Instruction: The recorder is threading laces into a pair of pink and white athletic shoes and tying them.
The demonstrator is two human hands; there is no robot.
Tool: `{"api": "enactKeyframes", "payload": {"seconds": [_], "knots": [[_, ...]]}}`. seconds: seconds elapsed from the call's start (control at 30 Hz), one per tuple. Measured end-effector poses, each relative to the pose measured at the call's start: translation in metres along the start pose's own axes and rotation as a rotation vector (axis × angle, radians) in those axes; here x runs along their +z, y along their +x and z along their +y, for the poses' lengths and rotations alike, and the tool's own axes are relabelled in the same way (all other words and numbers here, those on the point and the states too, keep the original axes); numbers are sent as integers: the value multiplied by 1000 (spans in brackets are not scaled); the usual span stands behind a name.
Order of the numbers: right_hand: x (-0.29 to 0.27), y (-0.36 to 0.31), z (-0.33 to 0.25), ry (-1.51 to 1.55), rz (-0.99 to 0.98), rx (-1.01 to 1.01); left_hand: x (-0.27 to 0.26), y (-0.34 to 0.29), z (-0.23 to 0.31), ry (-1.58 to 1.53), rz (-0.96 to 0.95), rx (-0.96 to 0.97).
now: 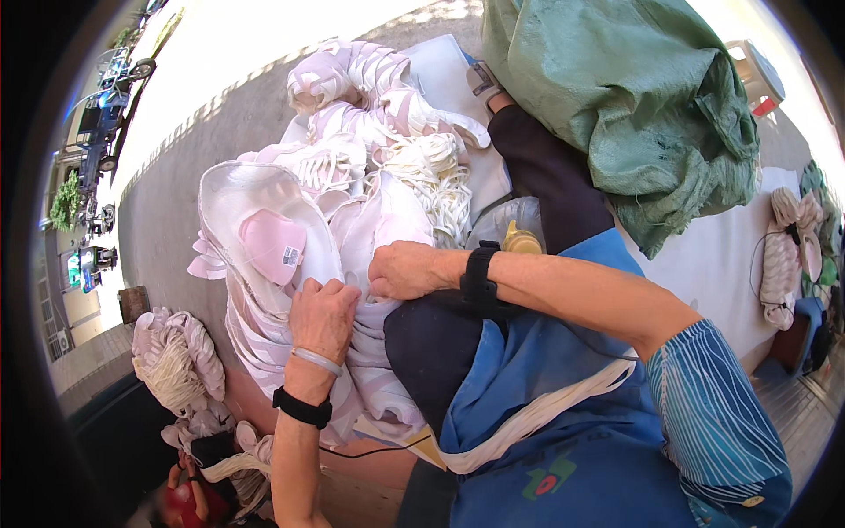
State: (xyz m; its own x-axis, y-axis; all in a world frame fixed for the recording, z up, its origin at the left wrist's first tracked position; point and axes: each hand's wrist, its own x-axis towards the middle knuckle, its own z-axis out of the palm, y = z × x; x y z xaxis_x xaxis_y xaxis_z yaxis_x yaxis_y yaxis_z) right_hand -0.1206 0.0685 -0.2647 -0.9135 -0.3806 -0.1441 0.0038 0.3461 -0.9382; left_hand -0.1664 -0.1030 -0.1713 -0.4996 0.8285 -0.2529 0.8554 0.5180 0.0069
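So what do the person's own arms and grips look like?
Both the left grip and right grip are bare, with no gloves. The left wrist wears a thin, pale bracelet and a black strap. The right wrist has a chunky black band. The right arm's short blue sleeve has wavy white lines. No left sleeve shows.

My pink-and-white shoe pieces [308,211], some striped.
Cream laces [449,189] at twelve o'clock, green sack [651,114] at two, my blue sleeve [717,396] with wavy white lines at four, my blue apron [598,458] at five.
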Motion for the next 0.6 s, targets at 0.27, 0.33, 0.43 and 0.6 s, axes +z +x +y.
{"api": "enactKeyframes", "payload": {"seconds": [0.27,0.33,0.43,0.6], "knots": [[-46,-28,-69,37,17,0,-31,-13,-1,-280,73,-57],[-52,-31,-78,37,-27,12,-37,-13,1,-302,92,-73],[-48,-29,-70,26,4,1,-30,-26,-2,-293,173,-64],[-35,-20,-55,74,-58,154,-9,-42,-11,-268,269,-40]]}}
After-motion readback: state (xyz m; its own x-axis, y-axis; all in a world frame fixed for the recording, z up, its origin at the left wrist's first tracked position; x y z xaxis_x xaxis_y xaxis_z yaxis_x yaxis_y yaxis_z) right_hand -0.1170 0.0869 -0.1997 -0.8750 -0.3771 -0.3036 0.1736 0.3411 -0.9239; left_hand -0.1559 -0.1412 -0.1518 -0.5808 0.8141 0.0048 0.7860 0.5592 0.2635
